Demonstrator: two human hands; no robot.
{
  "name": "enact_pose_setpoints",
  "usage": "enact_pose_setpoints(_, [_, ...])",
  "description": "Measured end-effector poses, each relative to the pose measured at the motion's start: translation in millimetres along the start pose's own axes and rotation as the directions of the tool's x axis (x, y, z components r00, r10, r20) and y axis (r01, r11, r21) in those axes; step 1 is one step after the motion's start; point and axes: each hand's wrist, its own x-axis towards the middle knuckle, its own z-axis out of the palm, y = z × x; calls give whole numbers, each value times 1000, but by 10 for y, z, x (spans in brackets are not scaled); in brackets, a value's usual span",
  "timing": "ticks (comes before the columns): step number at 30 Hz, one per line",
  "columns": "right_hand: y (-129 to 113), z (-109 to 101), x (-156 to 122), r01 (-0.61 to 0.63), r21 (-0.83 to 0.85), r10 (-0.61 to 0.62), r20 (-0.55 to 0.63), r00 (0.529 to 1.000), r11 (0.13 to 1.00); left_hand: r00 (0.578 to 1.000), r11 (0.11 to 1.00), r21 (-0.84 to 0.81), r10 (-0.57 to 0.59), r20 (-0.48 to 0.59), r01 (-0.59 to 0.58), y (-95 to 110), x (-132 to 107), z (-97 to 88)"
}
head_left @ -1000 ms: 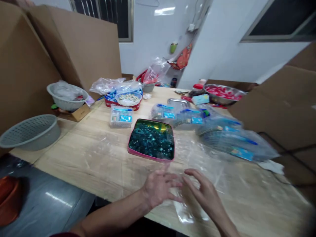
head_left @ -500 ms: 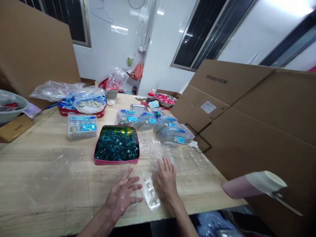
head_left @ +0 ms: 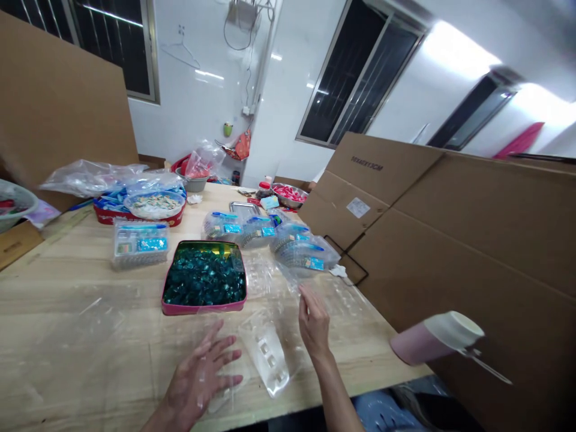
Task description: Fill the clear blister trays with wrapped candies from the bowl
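Note:
My left hand (head_left: 204, 372) is open with its fingers spread, palm toward the middle; clear film shines over part of it. My right hand (head_left: 314, 321) has its fingers drawn together at the edge of a clear plastic bag (head_left: 288, 277), which stretches up from the fingertips. Between the two hands lies a glossy white plastic piece (head_left: 275, 373) with a row of square openings, partly among clear film. Just beyond my left hand, a pink-rimmed tin (head_left: 204, 310) holds many small dark teal translucent pieces (head_left: 204, 276).
Bagged clear cases (head_left: 299, 252) with blue pens stand behind the film. Another clear case (head_left: 140, 245) is left of the tin. A red tray (head_left: 177, 217) with a bowl sits farther back. A pink bottle (head_left: 416, 345) leans at right beside the cardboard (head_left: 450, 252).
My right hand has turned and its fingers have closed together, moving away from the white piece. My left hand has shifted slightly left and down, still spread. The camera view has tilted up.

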Motion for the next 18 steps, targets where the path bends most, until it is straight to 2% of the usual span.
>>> enact_pose_setpoints(2, [-30,9,24,-119,68,117,25,993,991,1000,1000,0,10,13,-10,3,-24,-29])
enact_pose_setpoints(4, [-64,34,9,-260,137,257,36,966,956,999,1000,0,28,32,-28,12,-56,-59])
enact_pose_setpoints(8, [-108,123,-30,-496,295,528,-35,849,817,996,997,1,80,44,-80,93,-157,-118])
enact_pose_setpoints(10, [-99,204,-27,-528,513,643,-63,763,677,992,992,0,125,26,-125,194,-249,-146])
enact_pose_setpoints(12, [-67,305,-31,-519,716,732,16,682,467,982,982,0,189,-6,-189,335,-382,-172])
enact_pose_setpoints(14, [-23,396,-61,-526,794,766,126,631,303,963,964,9,265,-51,-265,499,-550,-200])
enact_pose_setpoints(16, [10,436,-115,-553,789,787,150,598,269,936,942,31,335,-105,-334,654,-724,-232])
enact_pose_setpoints(17, [9,425,-145,-561,772,800,116,588,300,922,932,47,363,-135,-360,717,-805,-251])
enact_pose_setpoints(18, [-10,393,-174,-569,740,791,83,606,358,909,924,63,383,-161,-378,765,-875,-271])
